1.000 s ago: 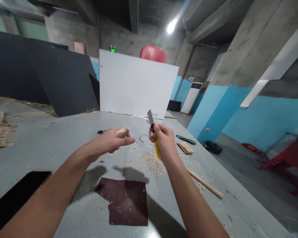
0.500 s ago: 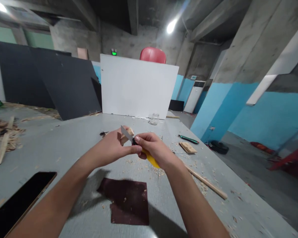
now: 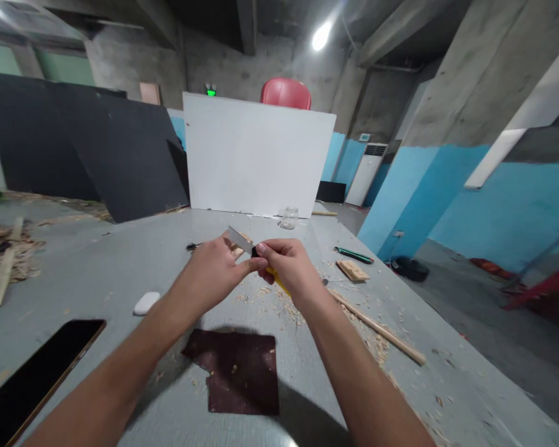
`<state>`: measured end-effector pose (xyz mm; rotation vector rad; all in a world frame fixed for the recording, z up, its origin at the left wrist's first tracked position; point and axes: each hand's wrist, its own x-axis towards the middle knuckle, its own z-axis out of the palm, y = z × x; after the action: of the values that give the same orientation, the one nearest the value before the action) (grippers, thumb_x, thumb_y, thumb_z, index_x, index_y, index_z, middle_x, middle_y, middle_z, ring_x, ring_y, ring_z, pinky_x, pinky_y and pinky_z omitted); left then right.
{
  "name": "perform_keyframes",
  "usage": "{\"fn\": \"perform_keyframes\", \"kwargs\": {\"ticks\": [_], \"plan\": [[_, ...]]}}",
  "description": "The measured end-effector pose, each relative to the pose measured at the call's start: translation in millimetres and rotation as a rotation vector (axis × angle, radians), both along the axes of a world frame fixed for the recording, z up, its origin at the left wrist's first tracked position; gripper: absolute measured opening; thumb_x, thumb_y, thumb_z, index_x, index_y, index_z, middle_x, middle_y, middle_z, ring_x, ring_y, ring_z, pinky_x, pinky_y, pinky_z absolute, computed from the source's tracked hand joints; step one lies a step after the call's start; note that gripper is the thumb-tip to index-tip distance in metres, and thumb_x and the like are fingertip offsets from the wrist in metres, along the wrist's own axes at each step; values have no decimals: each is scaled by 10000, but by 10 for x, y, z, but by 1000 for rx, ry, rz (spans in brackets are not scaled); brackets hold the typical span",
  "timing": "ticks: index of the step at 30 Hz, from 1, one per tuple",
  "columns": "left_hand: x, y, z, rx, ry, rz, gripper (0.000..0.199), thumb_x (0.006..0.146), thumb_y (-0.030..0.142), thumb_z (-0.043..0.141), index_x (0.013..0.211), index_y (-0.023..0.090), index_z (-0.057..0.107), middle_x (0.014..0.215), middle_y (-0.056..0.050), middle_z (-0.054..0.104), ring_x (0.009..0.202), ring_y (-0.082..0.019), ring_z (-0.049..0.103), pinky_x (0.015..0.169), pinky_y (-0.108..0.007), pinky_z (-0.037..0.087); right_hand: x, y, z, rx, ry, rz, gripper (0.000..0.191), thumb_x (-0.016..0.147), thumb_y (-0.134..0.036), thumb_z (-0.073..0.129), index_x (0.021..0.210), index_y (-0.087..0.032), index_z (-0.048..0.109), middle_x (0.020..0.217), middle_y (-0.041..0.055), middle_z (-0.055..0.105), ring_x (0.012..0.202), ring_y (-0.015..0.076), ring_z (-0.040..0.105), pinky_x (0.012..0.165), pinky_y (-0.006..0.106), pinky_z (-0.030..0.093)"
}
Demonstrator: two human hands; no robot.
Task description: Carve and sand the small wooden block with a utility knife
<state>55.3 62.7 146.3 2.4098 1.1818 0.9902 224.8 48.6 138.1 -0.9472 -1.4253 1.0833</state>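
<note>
My right hand (image 3: 284, 264) is closed on the yellow handle of a knife (image 3: 240, 239), whose blade points up and left. Behind the blade, a small piece of light wood (image 3: 245, 238) shows in the fingers of my left hand (image 3: 217, 267), mostly hidden by that hand. The left thumb reaches across to the right fingers near the knife's black collar. Below the hands, a dark brown sheet (image 3: 242, 372) with a torn left edge lies on the grey table (image 3: 168, 403), with wood shavings scattered around.
A phone (image 3: 41, 372) and a white case (image 3: 146, 303) lie left. On the right are a wooden stick (image 3: 382, 330), a green cutter (image 3: 354, 255) and a wood block (image 3: 352, 270). A glass jar (image 3: 289, 218) stands before a white board (image 3: 261, 158).
Both hands have shifted slightly, and the left hand now covers more of the wood piece. The white case has come into view beside the left forearm.
</note>
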Motion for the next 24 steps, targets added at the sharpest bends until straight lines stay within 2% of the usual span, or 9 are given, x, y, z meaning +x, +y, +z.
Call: {"fn": "perform_keyframes", "kwargs": {"ticks": [3,7,10,14,16,18,22,24], "plan": [[-32,56,-25,-47,1,-5,316,888,529,643,799,227,635,770,-29,598,768,-209,549,702,-312,386,-68,48,-77,23,9,-81,321,791,-426,660,578,-196,594,478,-22,519,404,99,433,438,266,310],[-50,120,-54,-113,-18,-66,392,889,585,596,724,232,635,634,-4,490,677,-191,496,651,-302,372,-138,63,-135,26,42,-109,331,794,-430,655,574,-190,597,476,-27,514,387,92,420,425,259,308],[-44,160,-104,-200,-52,-112,456,898,625,548,696,221,614,606,5,482,620,-175,473,599,-298,351,-158,96,-185,40,65,-124,338,799,-432,658,574,-186,606,469,-29,503,388,92,407,421,257,292],[17,170,-217,-270,-101,-95,476,910,642,513,703,216,568,593,11,503,574,-171,468,569,-301,318,-96,185,-236,94,83,-235,391,823,-474,658,569,-192,569,472,-34,480,429,92,397,445,246,278],[57,163,-263,-247,-96,-89,467,871,654,570,702,219,549,617,1,546,593,-184,505,582,-303,324,-45,202,-217,106,93,-269,398,828,-524,659,627,-186,597,501,-30,498,452,98,406,457,240,288],[78,153,-278,-235,-86,-66,463,824,674,624,752,221,567,685,-20,611,642,-209,562,601,-306,344,-7,179,-168,78,110,-232,405,812,-560,684,698,-174,638,544,-15,538,481,107,439,474,237,317],[38,112,-199,-229,-72,49,576,790,719,658,1054,210,600,923,-77,699,798,-274,640,659,-331,395,13,67,-43,18,181,-135,415,763,-558,766,713,-161,658,570,-4,569,496,107,464,493,237,337],[2,79,-142,-203,-78,61,594,836,733,604,1106,204,579,957,-82,697,829,-277,637,686,-346,410,11,21,6,26,211,-124,399,780,-538,764,712,-162,650,569,-6,572,476,102,460,491,241,331]]}}
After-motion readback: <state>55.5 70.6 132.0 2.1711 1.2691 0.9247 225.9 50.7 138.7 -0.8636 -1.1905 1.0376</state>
